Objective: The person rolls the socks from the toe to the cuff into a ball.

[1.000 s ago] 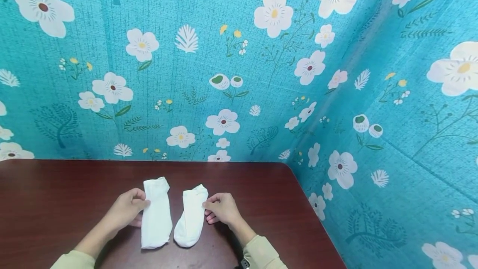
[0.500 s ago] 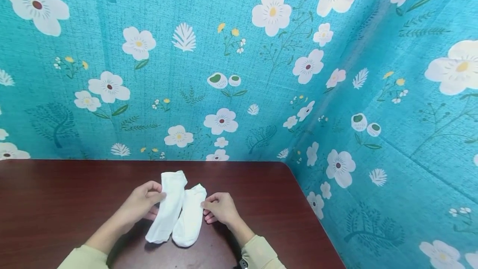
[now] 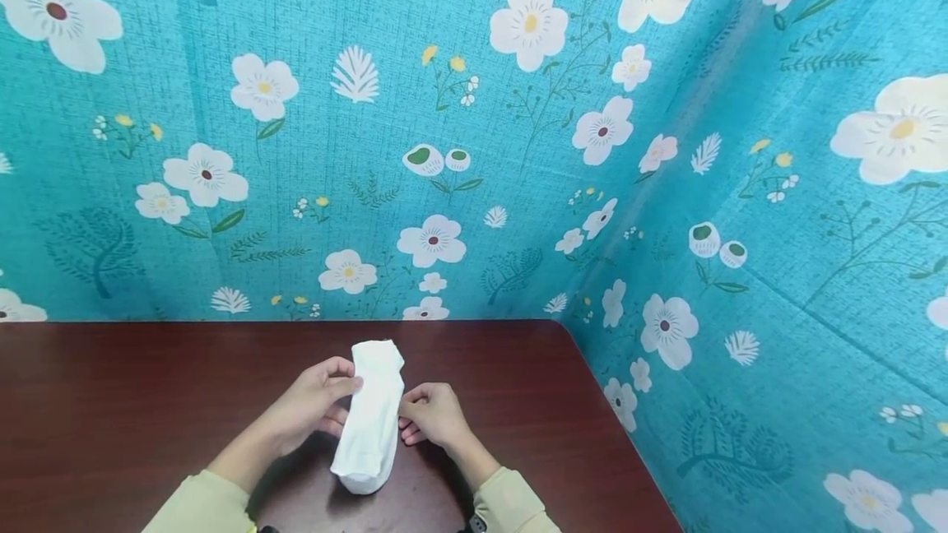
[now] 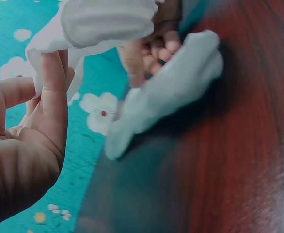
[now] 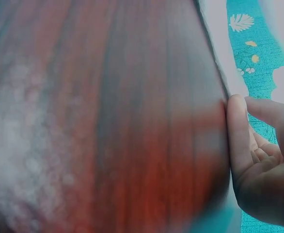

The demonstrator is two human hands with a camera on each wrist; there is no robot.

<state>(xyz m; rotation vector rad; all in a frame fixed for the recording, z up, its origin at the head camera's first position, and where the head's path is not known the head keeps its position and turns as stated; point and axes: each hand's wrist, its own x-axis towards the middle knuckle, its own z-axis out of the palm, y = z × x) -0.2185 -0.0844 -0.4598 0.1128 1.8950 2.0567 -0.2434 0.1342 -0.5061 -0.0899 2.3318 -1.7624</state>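
Observation:
One white sock (image 3: 374, 405) is raised over the other, and my left hand (image 3: 314, 401) pinches its left edge between thumb and fingers. In the left wrist view this upper sock (image 4: 108, 22) hangs from the fingertips, apart from the lower white sock (image 4: 173, 85) lying on the table. The head view shows only the toe of the lower sock (image 3: 366, 484) and a strip of its right side; the rest is covered. My right hand (image 3: 437, 416) stays at the lower sock's right edge, pinching it with thumb and forefinger, as the right wrist view also shows.
The dark red-brown wooden table (image 3: 148, 401) extends to both sides of the hands. A teal floral cloth (image 3: 474, 187) hangs along its far edge and its right side.
My left hand has lifted its sock and carried it right, from beside the other sock to over it. The right hand has stayed at the lower sock's edge.

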